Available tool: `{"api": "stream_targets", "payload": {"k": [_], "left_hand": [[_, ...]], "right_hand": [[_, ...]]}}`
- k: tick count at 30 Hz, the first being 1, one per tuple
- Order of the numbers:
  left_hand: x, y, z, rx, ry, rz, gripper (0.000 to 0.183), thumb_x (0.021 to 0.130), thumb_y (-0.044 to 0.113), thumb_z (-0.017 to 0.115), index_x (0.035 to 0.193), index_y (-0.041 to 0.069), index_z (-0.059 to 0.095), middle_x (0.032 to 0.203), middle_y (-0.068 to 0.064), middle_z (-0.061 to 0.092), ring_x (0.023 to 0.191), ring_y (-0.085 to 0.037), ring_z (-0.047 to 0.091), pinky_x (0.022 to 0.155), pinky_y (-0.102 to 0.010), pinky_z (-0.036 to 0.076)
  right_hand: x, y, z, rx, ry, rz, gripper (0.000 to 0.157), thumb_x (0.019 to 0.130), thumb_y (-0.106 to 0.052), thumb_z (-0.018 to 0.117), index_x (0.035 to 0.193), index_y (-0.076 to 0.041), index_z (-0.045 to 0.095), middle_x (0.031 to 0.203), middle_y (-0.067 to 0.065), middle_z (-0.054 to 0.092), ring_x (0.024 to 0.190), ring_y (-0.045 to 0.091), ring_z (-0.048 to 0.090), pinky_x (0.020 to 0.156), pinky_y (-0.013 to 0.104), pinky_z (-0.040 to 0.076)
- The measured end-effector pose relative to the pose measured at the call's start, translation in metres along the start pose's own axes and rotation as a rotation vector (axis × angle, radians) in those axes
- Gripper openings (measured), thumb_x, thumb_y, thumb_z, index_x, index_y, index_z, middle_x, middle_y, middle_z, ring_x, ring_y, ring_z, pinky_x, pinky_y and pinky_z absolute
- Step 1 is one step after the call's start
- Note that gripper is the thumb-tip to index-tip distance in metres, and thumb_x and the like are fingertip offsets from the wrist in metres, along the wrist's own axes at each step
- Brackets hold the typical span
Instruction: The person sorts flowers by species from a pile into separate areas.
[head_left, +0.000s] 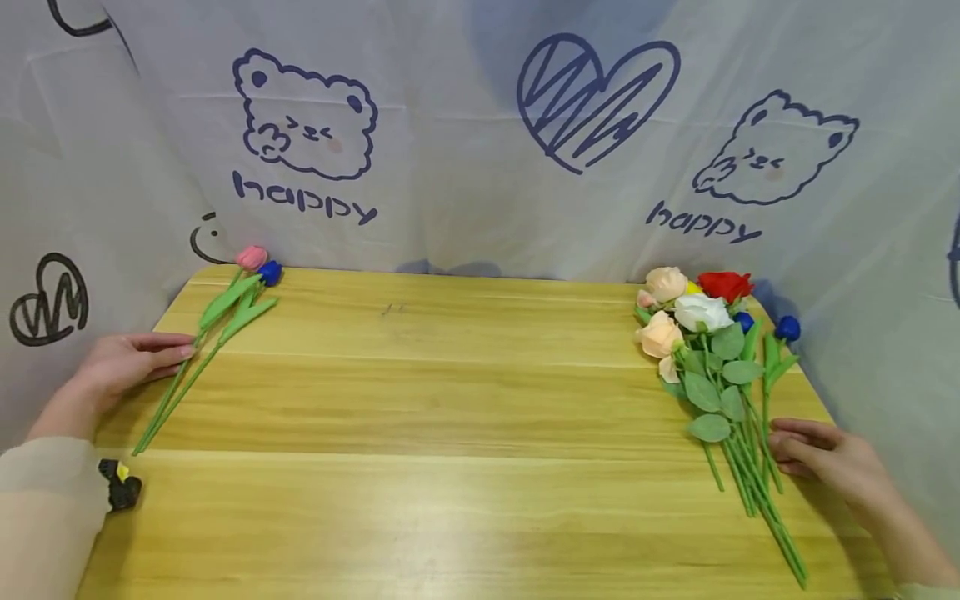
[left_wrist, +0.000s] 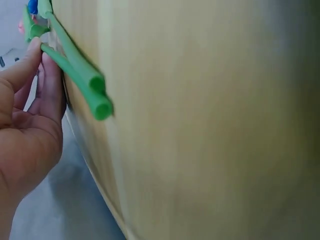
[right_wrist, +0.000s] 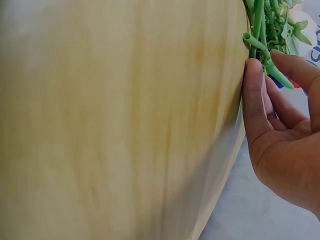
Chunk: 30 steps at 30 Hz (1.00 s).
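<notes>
At the left, my left hand (head_left: 138,362) pinches the stem of a pink tulip (head_left: 252,257) between thumb and fingertips. A blue tulip (head_left: 271,273) lies against it, and the two green stems (left_wrist: 82,75) run side by side. On the right, my right hand (head_left: 836,462) is beside a second blue tulip (head_left: 787,328), its fingertips at the stem. In the right wrist view the thumb and fingers (right_wrist: 255,95) look parted near a green stem (right_wrist: 256,42); whether they touch it I cannot tell.
Left of that tulip lies a bunch of flowers with peach roses (head_left: 662,335), a white rose (head_left: 702,312) and a red rose (head_left: 725,286). A small black object (head_left: 120,486) sits near the left sleeve. Printed cloth (head_left: 450,167) surrounds the wooden table (head_left: 450,400).
</notes>
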<state>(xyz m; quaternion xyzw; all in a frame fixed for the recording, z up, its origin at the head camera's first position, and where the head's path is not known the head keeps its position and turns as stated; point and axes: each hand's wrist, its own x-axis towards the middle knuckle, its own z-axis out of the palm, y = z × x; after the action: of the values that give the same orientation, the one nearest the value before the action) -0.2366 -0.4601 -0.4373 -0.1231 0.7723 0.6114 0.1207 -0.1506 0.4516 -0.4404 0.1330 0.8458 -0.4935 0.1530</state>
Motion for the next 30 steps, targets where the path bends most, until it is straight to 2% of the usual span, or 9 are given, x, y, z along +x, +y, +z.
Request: {"api": "stream_targets", "payload": {"k": [5,13,18,24,30], "left_hand": [[0.000,0.000,0.003,0.040,0.001,0.005,0.030,0.100,0.012,0.072,0.087,0.037,0.081,0.089,0.024,0.071,0.082,0.006,0.071,0.075,-0.017,0.062],[-0.009,-0.004,0.000,0.069,0.015,-0.012,0.023,0.098,0.017,0.075,0.088,0.038,0.079,0.090,0.025,0.069,0.083,0.007,0.070,0.076,-0.019,0.062],[-0.011,-0.006,0.001,0.066,0.009,-0.001,0.020,0.097,0.018,0.077,0.091,0.036,0.081,0.092,0.027,0.069,0.084,0.008,0.070,0.075,-0.018,0.062],[-0.012,-0.006,0.002,0.032,-0.013,-0.009,0.019,0.098,0.014,0.075,0.094,0.032,0.083,0.093,0.025,0.071,0.085,0.006,0.071,0.076,-0.019,0.062],[-0.011,-0.006,0.003,0.025,-0.024,-0.018,0.016,0.097,0.017,0.076,0.097,0.031,0.083,0.095,0.024,0.072,0.087,0.006,0.071,0.078,-0.020,0.063]], "right_hand": [[0.002,-0.001,0.002,0.014,-0.002,-0.020,0.069,0.104,-0.025,0.067,0.150,0.017,0.039,0.101,-0.026,0.069,0.090,0.001,0.072,0.082,0.029,0.065],[0.007,-0.009,0.008,-0.007,-0.009,-0.020,0.065,0.105,-0.020,0.067,0.149,0.019,0.038,0.103,-0.015,0.069,0.089,0.003,0.072,0.082,0.029,0.065],[0.009,-0.012,0.009,-0.015,-0.001,-0.010,0.063,0.106,-0.020,0.063,0.149,0.019,0.039,0.102,-0.016,0.070,0.088,0.002,0.072,0.080,0.029,0.065],[0.017,-0.016,0.013,-0.088,0.065,-0.045,0.063,0.108,-0.029,0.059,0.148,0.017,0.042,0.103,-0.011,0.070,0.084,0.001,0.071,0.076,0.027,0.065],[0.023,-0.016,0.014,-0.116,0.135,-0.114,0.054,0.110,-0.021,0.055,0.143,0.021,0.045,0.098,-0.013,0.069,0.080,-0.001,0.070,0.073,0.025,0.064]]}}
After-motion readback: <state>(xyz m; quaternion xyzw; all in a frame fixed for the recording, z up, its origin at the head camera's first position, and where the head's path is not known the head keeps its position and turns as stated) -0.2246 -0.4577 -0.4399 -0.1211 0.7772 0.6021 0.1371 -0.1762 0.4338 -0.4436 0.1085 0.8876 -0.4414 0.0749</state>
